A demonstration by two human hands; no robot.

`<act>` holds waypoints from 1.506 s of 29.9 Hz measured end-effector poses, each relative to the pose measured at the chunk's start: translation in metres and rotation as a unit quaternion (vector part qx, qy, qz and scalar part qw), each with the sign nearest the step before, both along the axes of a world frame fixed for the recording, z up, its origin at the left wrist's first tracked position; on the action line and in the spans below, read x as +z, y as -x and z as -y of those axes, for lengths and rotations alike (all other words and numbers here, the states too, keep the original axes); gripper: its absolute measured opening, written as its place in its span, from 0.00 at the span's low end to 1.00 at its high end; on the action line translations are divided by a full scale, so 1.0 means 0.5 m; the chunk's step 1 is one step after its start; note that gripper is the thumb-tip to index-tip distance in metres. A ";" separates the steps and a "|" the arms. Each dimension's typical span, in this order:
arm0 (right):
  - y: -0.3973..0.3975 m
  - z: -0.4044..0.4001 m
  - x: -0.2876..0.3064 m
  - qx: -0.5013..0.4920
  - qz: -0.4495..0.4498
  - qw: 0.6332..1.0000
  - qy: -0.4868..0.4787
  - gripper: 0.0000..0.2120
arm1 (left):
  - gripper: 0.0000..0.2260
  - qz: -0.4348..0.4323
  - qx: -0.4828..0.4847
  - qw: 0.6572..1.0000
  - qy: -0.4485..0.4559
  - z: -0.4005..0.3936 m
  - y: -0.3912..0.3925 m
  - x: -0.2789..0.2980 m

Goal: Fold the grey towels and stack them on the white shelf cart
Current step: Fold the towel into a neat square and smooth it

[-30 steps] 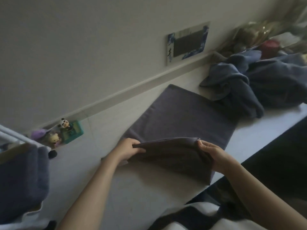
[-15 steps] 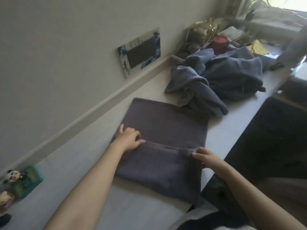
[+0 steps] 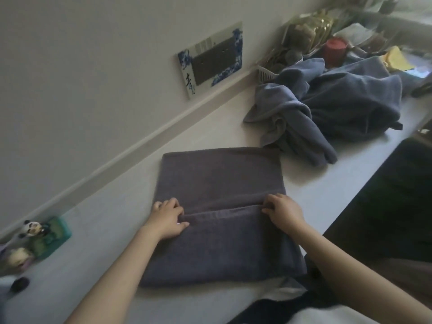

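The desk (image 3: 112, 232) carries a flat grey towel (image 3: 222, 183) at centre, near flap doubled over so its edge lies straight. A heap (image 3: 339, 106) waits far right. The left hand (image 3: 167, 218) and right hand (image 3: 284, 212) pinch the flap's corners, now laid down where it was lifted a second ago.

Figurines (image 3: 25, 244) blurred, cut off at left edge; shelf cart unseen.

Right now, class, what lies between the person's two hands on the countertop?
In the head view, the folded-over edge of the dark grey towel spans from the left hand to the right hand; nothing else lies there.
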State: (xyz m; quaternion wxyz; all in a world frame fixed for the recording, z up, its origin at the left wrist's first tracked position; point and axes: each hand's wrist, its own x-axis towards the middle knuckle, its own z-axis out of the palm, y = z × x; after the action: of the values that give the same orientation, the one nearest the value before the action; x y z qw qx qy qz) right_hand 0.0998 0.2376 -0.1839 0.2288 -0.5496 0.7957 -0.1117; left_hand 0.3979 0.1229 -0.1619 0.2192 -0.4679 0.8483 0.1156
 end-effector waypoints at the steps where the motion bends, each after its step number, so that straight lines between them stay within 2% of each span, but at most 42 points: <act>1: -0.003 0.010 0.000 0.027 -0.013 1.000 0.002 0.08 | 0.18 0.016 0.007 1.000 -0.015 -0.017 -0.014 0.003; 4: -0.018 0.037 0.002 0.092 -0.037 0.995 0.009 0.09 | 0.13 0.057 0.026 0.996 -0.062 -0.062 -0.051 0.001; 6: -0.030 0.052 0.005 0.115 -0.041 0.992 0.016 0.08 | 0.10 0.054 0.046 0.994 -0.078 -0.086 -0.063 0.003; 8: -0.040 0.065 0.015 0.122 -0.055 0.990 0.035 0.07 | 0.10 0.015 0.076 0.995 -0.069 -0.102 -0.071 0.008; 11: -0.039 0.087 0.034 0.113 -0.043 0.988 0.093 0.04 | 0.08 -0.082 0.171 0.981 -0.047 -0.117 -0.089 0.017; 13: -0.036 0.100 0.037 0.115 -0.009 0.988 0.105 0.05 | 0.08 -0.106 0.222 0.969 -0.020 -0.124 -0.097 0.017; 16: -0.031 0.113 0.024 0.112 -0.010 0.992 0.054 0.04 | 0.10 -0.071 0.207 0.974 0.056 -0.124 -0.078 -0.001; 20: -0.044 0.129 0.016 0.095 -0.087 0.992 0.015 0.07 | 0.12 -0.016 0.163 0.981 0.103 -0.110 -0.053 -0.034; 24: -0.051 0.136 0.012 0.121 -0.157 0.980 -0.015 0.08 | 0.11 0.009 0.186 0.977 0.100 -0.108 -0.048 -0.048; 25: -0.053 0.134 0.005 0.124 -0.178 0.976 -0.022 0.09 | 0.10 0.001 0.201 0.972 0.122 -0.115 -0.045 -0.051; 27: -0.062 0.124 -0.012 0.107 -0.200 0.974 0.027 0.11 | 0.11 -0.031 0.233 0.949 0.210 -0.133 -0.027 -0.052; 29: -0.094 0.099 -0.014 0.119 -0.181 0.969 0.122 0.15 | 0.17 -0.105 0.236 0.931 0.257 -0.170 0.003 -0.063; 31: -0.139 0.064 -0.019 0.197 -0.143 0.957 0.157 0.20 | 0.24 -0.162 0.211 0.936 0.232 -0.216 0.046 -0.077; 33: -0.183 0.025 -0.037 0.288 -0.126 0.943 0.113 0.22 | 0.28 -0.169 0.198 0.948 0.183 -0.253 0.078 -0.094; 35: -0.197 -0.003 -0.060 0.323 -0.132 0.935 0.058 0.24 | 0.29 -0.152 0.185 0.958 0.160 -0.275 0.073 -0.115; 37: -0.181 -0.016 -0.079 0.314 -0.143 0.938 0.043 0.26 | 0.29 -0.153 0.186 0.959 0.151 -0.287 0.043 -0.128; 42: -0.103 -0.017 -0.081 0.215 -0.152 0.964 0.033 0.28 | 0.26 -0.148 0.224 0.948 0.171 -0.326 -0.045 -0.134; 45: -0.078 -0.012 -0.074 0.204 -0.155 0.967 0.013 0.28 | 0.25 -0.144 0.256 0.942 0.160 -0.340 -0.074 -0.138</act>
State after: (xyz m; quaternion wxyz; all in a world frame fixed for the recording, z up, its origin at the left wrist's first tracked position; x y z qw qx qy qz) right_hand 0.1387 0.2434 -0.2211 0.1133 -0.7140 0.6908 0.0132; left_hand 0.4351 0.2927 -0.2306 -0.0203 -0.6767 0.7297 0.0965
